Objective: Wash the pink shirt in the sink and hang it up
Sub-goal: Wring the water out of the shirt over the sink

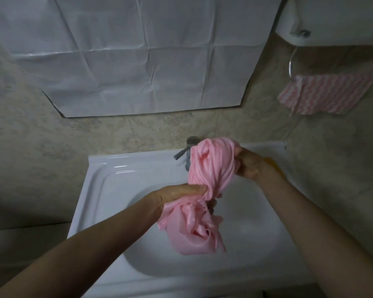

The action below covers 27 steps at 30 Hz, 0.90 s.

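Wall: white creased sheet (pixel 127 57) above the sink (pixel 108 168). No water visible in the basin.

Shirt (pixel 211 168) is held over the basin, clear of it, twisted into a rope between both hands, with a loose bunch hanging below.

Striped cloth (pixel 325 93) hangs on a ring (pixel 291 65), upper right.

Left hand (pixel 181 193) is clamped round the shirt's twisted waist. Right hand (pixel 249 165) grips the upper end, near the tap (pixel 182 152).

Step looks like wringing, so the wash part is likely done.

Next: counter-rotate the hands and keep the drip over the basin. Then shake the shirt open and find a hanging spot. The ring is taken and no hanger is in view.
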### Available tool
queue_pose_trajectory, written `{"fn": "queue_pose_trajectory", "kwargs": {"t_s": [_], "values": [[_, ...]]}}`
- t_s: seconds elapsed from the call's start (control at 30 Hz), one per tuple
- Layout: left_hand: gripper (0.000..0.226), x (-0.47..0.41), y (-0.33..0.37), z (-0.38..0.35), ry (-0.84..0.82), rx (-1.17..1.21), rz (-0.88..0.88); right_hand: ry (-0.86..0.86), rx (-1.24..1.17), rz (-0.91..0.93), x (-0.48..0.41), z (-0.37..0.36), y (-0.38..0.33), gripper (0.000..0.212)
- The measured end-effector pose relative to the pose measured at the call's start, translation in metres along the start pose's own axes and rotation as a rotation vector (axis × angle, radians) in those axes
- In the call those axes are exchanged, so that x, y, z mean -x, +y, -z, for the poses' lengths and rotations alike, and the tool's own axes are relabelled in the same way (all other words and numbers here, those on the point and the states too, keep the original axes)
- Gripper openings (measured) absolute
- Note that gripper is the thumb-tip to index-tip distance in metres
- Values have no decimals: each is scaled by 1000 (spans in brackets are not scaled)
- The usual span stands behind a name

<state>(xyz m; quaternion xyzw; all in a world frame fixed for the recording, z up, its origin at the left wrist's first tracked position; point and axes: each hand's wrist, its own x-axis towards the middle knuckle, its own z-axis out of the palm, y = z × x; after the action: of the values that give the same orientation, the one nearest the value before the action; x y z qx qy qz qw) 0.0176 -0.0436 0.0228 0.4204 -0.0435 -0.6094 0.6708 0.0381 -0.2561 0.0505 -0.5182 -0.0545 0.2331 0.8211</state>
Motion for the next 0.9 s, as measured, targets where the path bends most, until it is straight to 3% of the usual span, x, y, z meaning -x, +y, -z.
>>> {"fn": "queue_pose_trajectory", "kwargs": {"t_s": [0.07,0.2,0.3,0.43,0.5,0.6,0.7,0.83,0.9], "values": [[55,0,5,-5,28,5,14,-24,71,41,5,-13,-10,64],[43,3,11,-11,-27,-22,64,-142,-19,48,-1,-16,-12,64],[48,4,11,-11,-66,-85,116,-293,25,73,-3,-20,-15,63],[70,7,19,-16,12,-205,-2,-76,76,67,3,-32,-16,36],[59,7,25,-27,77,-304,-9,75,86,63,6,-35,-14,21],[33,0,23,-38,291,-560,-48,257,162,22,6,-43,-10,20],[26,-15,12,-34,472,-598,-117,439,277,44,-1,-53,0,25],[12,-41,-4,-23,727,-741,-267,732,654,49,-21,-55,25,22],[8,-54,-15,-16,813,-768,-277,827,825,26,-30,-55,40,31]]}}
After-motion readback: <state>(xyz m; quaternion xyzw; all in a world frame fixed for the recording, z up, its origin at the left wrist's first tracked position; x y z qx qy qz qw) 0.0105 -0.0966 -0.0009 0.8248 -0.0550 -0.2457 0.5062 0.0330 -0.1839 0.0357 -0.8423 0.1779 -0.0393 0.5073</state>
